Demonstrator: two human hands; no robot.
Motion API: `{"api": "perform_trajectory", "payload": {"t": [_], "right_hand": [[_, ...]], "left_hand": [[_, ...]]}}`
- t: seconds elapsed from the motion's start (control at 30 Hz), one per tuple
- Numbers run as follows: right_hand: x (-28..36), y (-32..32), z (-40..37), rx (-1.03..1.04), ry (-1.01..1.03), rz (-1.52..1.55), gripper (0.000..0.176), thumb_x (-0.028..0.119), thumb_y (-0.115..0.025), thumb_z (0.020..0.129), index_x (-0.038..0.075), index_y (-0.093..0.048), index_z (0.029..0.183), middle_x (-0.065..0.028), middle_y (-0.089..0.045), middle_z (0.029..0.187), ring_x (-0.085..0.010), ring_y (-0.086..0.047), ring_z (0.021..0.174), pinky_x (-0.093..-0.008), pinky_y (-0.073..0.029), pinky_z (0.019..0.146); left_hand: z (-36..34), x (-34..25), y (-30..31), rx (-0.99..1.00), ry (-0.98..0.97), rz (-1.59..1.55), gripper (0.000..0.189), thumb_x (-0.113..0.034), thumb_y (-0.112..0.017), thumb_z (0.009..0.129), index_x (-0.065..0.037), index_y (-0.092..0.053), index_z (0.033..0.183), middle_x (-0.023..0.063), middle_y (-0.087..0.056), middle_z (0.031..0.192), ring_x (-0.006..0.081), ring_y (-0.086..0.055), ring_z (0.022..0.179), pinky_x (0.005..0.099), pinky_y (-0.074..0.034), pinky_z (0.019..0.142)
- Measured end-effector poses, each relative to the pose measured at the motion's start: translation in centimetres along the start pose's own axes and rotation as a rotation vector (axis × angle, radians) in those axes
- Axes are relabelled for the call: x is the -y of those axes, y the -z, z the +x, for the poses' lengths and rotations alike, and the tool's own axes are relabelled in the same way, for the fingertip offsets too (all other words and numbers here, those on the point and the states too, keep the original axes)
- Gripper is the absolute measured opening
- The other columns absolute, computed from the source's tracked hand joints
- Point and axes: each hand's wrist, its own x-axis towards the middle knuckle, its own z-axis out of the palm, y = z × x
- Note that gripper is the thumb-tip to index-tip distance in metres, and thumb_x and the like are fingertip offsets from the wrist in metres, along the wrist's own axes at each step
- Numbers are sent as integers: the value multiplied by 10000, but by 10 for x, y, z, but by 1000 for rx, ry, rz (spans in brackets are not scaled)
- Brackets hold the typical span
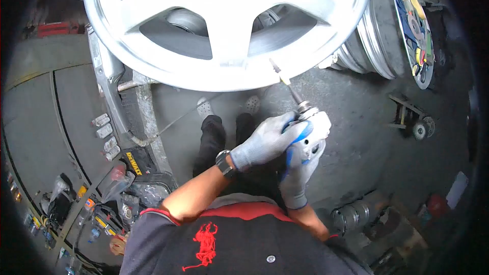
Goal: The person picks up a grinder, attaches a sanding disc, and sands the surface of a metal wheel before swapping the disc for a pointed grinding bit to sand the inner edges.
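Observation:
A large silver alloy wheel [232, 30] fills the top of the head view. Both my hands wear grey-and-blue gloves. My left hand [270, 140] is closed on the front part of a whitish power tool [318, 127]. Lower down, my right hand [300, 170] wraps round the tool's body; some of its fingers are hidden. From the tool's collar a thin shaft [293, 91] points up and left, and its tip overlaps the wheel's lower rim. Whether the tip touches the wheel, I cannot tell.
More wheels [379, 30] stand at the right, one holding tapes and small tools. A small wheeled trolley [410, 117] is beyond them. A metal stand [109, 76] rises left of the wheel. Cables, bags and a DeWalt case [137, 162] lie on the floor at left.

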Motion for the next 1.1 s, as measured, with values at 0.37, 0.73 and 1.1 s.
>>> {"api": "perform_trajectory", "payload": {"t": [0.37, 0.73, 1.1], "right_hand": [[17, -8, -1, 49, 1, -31, 900, 112, -799, 784, -26, -286, 1511, -167, -473, 1400, -240, -515, 1274, -381, -434, 1092], [26, -20, -3, 69, -52, 27, 882, 66, -815, 757, -20, -304, 1471, -157, -479, 1365, -226, -536, 1233, -372, -463, 1060], [22, -7, 9, -26, 101, -113, 854, 131, -788, 811, -29, -300, 1494, -144, -459, 1389, -234, -480, 1279, -391, -391, 1101]], "left_hand": [[-8, -2, 5, -26, 102, 5, 605, -412, -511, 1040, 48, -500, 1433, 101, -633, 1257, 139, -558, 1143, 311, -446, 1025], [-11, 14, 11, 13, 71, -301, 621, -410, -565, 1039, 13, -468, 1483, 69, -596, 1352, 144, -541, 1231, 310, -421, 1081], [0, -17, 11, 73, -204, 231, 539, -275, -543, 1053, 45, -456, 1479, 123, -600, 1357, 150, -554, 1226, 319, -438, 1081]]}}
